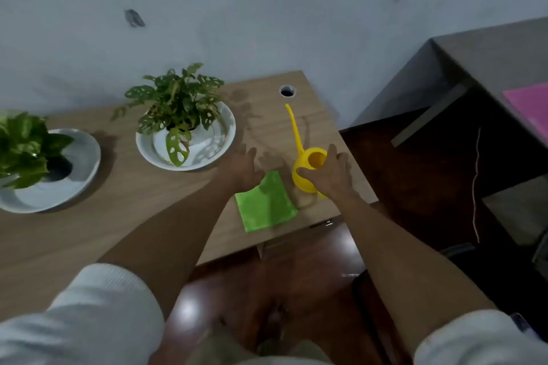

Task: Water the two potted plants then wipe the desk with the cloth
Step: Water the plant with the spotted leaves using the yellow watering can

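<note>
A yellow watering can (308, 170) with a long thin spout stands near the right end of the wooden desk (118, 216). My right hand (327, 173) lies over its body, thumb curled on the near left side and fingers spread over the right. A folded green cloth (265, 203) lies flat just left of the can. My left hand (241, 167) hovers open above the desk at the cloth's far left corner. One potted plant with holed leaves (178, 104) sits in a white saucer. A second leafy plant (20, 145) stands in a saucer at the far left.
A round cable hole (287, 91) sits in the desk behind the can's spout. A white wall runs behind the desk. A grey cabinet (489, 62) with a pink sheet (530, 107) stands to the right. Dark glossy floor lies below the desk edge.
</note>
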`<state>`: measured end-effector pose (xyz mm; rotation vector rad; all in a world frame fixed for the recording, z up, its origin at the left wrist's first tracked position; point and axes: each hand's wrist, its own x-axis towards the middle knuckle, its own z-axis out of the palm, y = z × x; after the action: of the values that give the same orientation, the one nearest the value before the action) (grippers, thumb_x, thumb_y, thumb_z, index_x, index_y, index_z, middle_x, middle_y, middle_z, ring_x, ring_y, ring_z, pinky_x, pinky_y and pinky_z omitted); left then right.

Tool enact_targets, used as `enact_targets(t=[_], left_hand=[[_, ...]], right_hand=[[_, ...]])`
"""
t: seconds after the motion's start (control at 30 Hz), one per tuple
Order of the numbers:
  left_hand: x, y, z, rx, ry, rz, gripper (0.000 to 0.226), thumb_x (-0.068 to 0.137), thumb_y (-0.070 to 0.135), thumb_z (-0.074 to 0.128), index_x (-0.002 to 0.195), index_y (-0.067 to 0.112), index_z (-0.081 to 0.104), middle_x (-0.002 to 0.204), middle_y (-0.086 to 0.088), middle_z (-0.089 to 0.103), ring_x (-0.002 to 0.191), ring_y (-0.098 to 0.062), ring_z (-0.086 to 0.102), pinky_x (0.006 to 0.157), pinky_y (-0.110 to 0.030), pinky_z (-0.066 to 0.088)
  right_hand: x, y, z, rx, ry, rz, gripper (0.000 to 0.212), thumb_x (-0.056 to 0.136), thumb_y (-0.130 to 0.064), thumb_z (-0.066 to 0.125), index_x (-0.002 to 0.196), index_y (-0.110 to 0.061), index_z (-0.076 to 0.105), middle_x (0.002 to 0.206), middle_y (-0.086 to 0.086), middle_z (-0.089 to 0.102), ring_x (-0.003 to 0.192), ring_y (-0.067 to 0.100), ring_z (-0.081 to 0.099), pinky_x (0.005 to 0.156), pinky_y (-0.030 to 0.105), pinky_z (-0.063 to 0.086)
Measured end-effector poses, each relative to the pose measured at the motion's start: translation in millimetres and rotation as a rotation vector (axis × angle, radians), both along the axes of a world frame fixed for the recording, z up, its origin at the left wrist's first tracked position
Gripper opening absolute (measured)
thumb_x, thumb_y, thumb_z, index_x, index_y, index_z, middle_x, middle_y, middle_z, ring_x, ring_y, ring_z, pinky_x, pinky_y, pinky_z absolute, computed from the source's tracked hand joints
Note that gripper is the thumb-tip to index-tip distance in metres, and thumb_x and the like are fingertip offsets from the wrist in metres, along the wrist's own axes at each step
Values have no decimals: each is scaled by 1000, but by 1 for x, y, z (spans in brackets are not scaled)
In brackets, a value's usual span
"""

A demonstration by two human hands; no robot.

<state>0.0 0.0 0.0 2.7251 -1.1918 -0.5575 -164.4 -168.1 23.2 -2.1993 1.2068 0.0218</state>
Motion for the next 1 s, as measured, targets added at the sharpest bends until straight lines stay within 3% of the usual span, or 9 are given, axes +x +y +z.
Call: enact_targets(t=[0.1,0.23,0.43,0.53,0.73,0.83,1.0], left_hand=[[-8,-12,-17,76,101,48,91,95,58,58,165,15,19,172,-20,15,155,-41,28,122,-52,31],[-18,-25,-37,113,158,40,98,90,59,65,165,20,16,172,-18,15,155,-39,28,121,-51,32],[-19,-39,-62,60,201,41,86,92,53,64,162,19,26,169,-13,26,157,-32,26,125,-49,29],[-16,-41,-71,19,202,39,72,95,52,60,158,27,34,168,-11,29,157,-31,26,124,-49,29],[-27,-38,-85,35,195,99,70,97,54,55,157,27,31,173,-8,13,161,-30,11,124,-55,25],[-28,-37,-89,26,178,107,70,97,55,54,157,27,30,173,-6,12,161,-29,10,125,-55,23],[-20,-33,-86,-6,206,80,65,98,52,55,155,25,36,170,-7,22,159,-28,19,123,-49,29]], right_hand=[[-7,-9,-14,51,-19,-90,118,65,-58,90,156,-17,27,148,20,36,135,46,45,108,55,46],[-13,-15,-37,164,-92,-163,117,65,-52,93,158,-22,29,145,17,52,131,43,56,101,49,51],[-17,-16,-62,280,-407,-232,75,67,-28,97,132,-22,59,118,-4,70,112,24,66,96,50,56],[-16,-13,-66,236,-424,-251,82,63,-30,98,134,-26,57,110,-12,67,106,18,65,90,39,56],[-16,-7,-69,167,-447,-227,84,65,-37,97,137,-28,55,114,-10,71,106,18,67,91,40,57],[-15,-7,-66,165,-492,-222,81,68,-37,96,138,-27,56,109,-17,69,101,7,64,89,33,57],[-7,-7,-54,156,-566,-232,80,68,-36,96,137,-28,57,102,-23,68,88,-9,62,79,8,49]])
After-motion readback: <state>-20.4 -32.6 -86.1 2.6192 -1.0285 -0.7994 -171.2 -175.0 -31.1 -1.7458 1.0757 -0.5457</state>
